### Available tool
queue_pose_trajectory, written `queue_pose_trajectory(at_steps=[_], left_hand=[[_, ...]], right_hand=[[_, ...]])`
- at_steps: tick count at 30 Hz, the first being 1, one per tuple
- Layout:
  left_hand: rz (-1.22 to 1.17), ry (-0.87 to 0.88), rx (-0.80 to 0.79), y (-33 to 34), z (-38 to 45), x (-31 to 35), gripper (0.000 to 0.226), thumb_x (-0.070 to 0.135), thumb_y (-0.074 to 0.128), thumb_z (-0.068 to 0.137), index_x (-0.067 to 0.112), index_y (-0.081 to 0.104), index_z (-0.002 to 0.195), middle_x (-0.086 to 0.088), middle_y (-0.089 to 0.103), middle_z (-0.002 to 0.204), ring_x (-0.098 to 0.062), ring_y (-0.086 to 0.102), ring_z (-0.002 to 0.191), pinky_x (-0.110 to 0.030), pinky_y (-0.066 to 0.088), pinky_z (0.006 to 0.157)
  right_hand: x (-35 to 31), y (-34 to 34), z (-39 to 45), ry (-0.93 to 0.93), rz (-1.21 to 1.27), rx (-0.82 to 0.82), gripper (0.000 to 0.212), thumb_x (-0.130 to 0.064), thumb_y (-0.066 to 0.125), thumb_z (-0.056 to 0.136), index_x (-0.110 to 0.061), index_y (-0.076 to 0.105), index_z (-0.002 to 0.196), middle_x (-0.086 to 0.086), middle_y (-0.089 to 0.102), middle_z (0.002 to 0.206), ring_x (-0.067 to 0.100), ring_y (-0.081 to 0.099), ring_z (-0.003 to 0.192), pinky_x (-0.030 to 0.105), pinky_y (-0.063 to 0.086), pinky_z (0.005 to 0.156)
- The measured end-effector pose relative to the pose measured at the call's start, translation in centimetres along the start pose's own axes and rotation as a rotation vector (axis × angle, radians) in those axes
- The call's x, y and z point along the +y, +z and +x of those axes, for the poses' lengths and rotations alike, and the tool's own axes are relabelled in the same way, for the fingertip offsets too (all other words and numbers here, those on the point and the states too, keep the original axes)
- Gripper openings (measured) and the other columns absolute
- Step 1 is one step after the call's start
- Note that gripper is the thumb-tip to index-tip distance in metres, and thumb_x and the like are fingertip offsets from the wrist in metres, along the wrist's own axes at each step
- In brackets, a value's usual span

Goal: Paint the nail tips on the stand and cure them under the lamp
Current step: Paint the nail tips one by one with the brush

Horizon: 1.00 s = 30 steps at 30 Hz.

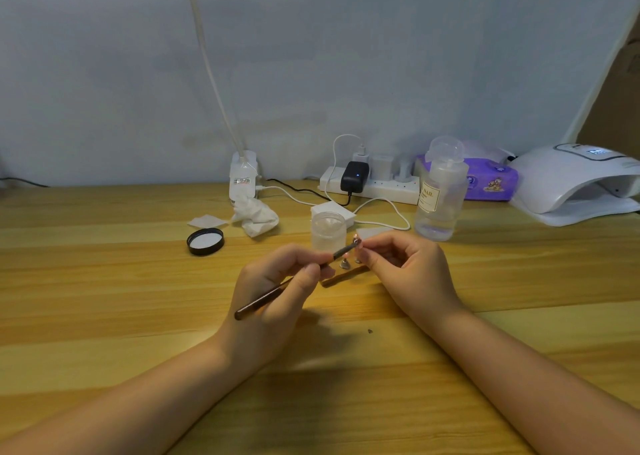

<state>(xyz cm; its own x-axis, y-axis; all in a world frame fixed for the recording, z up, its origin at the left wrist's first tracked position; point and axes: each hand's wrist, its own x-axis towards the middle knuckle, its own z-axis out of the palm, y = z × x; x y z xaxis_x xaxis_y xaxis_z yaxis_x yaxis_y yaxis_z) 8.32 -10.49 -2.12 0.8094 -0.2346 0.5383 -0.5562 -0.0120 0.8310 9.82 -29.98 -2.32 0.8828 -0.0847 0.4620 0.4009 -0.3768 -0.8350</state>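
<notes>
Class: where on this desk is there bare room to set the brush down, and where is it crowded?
Bare wood lies left of the black round lid and between the clear pump bottle and white curing lamp. Crowded: around the clear plastic jar, beside the white power strip.

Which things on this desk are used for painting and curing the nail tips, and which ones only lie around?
For the job: brush in the left hand; nail tip pinched by the right hand; stand; curing lamp.

Lying about: black lid, crumpled tissue, power strip, purple wipes pack. The open jar and pump bottle: use unclear.
</notes>
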Motion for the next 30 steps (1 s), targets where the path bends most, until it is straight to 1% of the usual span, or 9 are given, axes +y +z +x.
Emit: queue_pose_trajectory(at_steps=[4, 8, 11, 13, 16, 18, 21, 24, 30], left_hand=[[-0.014, 0.02, 0.014, -0.12, -0.09, 0.08, 0.025, 0.031, 0.052, 0.083, 0.015, 0.069, 0.093, -0.004, 0.073, 0.083, -0.014, 0.069, 0.082, -0.017, 0.048, 0.073], [0.005, -0.004, 0.027, 0.16, -0.02, 0.03, 0.019, 0.028, 0.057, 0.09, 0.017, 0.066, 0.103, 0.003, 0.074, 0.092, -0.009, 0.07, 0.09, -0.011, 0.048, 0.073], [-0.019, -0.038, 0.006, 0.13, 0.03, -0.04, 0.017, 0.021, 0.057, 0.089, 0.015, 0.067, 0.102, -0.001, 0.075, 0.093, -0.011, 0.071, 0.09, -0.013, 0.049, 0.073], [-0.044, -0.034, -0.011, 0.05, -0.02, 0.02, 0.02, 0.026, 0.059, 0.085, 0.013, 0.069, 0.098, -0.007, 0.074, 0.09, -0.014, 0.071, 0.086, -0.015, 0.049, 0.073], [-0.093, -0.026, 0.001, -0.09, -0.14, 0.08, 0.029, 0.032, 0.053, 0.082, 0.01, 0.068, 0.093, -0.012, 0.073, 0.084, -0.018, 0.07, 0.081, -0.02, 0.051, 0.073], [-0.086, -0.012, 0.006, -0.08, -0.11, 0.06, 0.027, 0.032, 0.052, 0.084, 0.011, 0.068, 0.094, -0.01, 0.073, 0.084, -0.018, 0.07, 0.082, -0.02, 0.051, 0.073], [-0.079, -0.009, 0.022, -0.07, 0.05, -0.06, 0.027, 0.032, 0.051, 0.086, 0.013, 0.066, 0.096, -0.006, 0.074, 0.085, -0.015, 0.07, 0.083, -0.016, 0.05, 0.074], [-0.038, -0.02, 0.045, -0.13, 0.15, -0.27, 0.029, 0.036, 0.051, 0.088, 0.014, 0.066, 0.1, -0.003, 0.074, 0.088, -0.014, 0.07, 0.087, -0.017, 0.051, 0.076], [-0.003, -0.015, 0.067, -0.06, 0.14, -0.14, 0.028, 0.039, 0.05, 0.088, 0.019, 0.064, 0.102, 0.001, 0.074, 0.092, -0.01, 0.07, 0.09, -0.014, 0.05, 0.076]], right_hand=[[0.02, 0.05, 0.0, 0.0, -0.012, 0.007, 0.013, -0.012, 0.073, 0.081, -0.021, 0.073, 0.09, -0.007, 0.072, 0.083, 0.003, 0.067, 0.079, 0.016, 0.054, 0.072], [-0.05, 0.14, -0.05, -0.004, -0.006, 0.005, 0.012, -0.016, 0.074, 0.08, -0.017, 0.074, 0.092, -0.006, 0.073, 0.084, 0.004, 0.068, 0.08, 0.017, 0.054, 0.073], [-0.16, 0.13, -0.09, -0.007, -0.008, 0.001, 0.011, -0.017, 0.074, 0.08, -0.019, 0.074, 0.091, -0.006, 0.073, 0.084, 0.004, 0.067, 0.08, 0.017, 0.054, 0.073], [-0.19, 0.08, -0.09, -0.004, -0.014, 0.004, 0.013, -0.014, 0.073, 0.081, -0.025, 0.073, 0.089, -0.008, 0.072, 0.083, 0.003, 0.067, 0.08, 0.018, 0.054, 0.073], [-0.2, 0.08, -0.07, 0.003, -0.004, 0.003, 0.016, -0.013, 0.071, 0.082, -0.027, 0.071, 0.089, -0.008, 0.072, 0.081, 0.003, 0.067, 0.078, 0.017, 0.054, 0.073], [-0.23, 0.07, -0.06, 0.011, 0.012, -0.014, 0.015, -0.013, 0.07, 0.082, -0.025, 0.071, 0.09, -0.007, 0.072, 0.082, 0.004, 0.068, 0.079, 0.018, 0.055, 0.073], [-0.32, 0.02, -0.1, 0.022, 0.053, -0.039, 0.013, -0.015, 0.07, 0.082, -0.024, 0.072, 0.092, -0.006, 0.073, 0.084, 0.006, 0.069, 0.081, 0.02, 0.055, 0.074], [-0.42, -0.06, -0.12, 0.035, 0.088, -0.055, 0.013, -0.016, 0.07, 0.082, -0.023, 0.072, 0.092, -0.005, 0.074, 0.086, 0.006, 0.068, 0.082, 0.02, 0.055, 0.075], [-0.68, -0.09, -0.13, 0.048, 0.144, -0.043, 0.011, -0.017, 0.071, 0.08, -0.023, 0.072, 0.09, -0.003, 0.074, 0.084, 0.008, 0.068, 0.08, 0.021, 0.055, 0.072]])
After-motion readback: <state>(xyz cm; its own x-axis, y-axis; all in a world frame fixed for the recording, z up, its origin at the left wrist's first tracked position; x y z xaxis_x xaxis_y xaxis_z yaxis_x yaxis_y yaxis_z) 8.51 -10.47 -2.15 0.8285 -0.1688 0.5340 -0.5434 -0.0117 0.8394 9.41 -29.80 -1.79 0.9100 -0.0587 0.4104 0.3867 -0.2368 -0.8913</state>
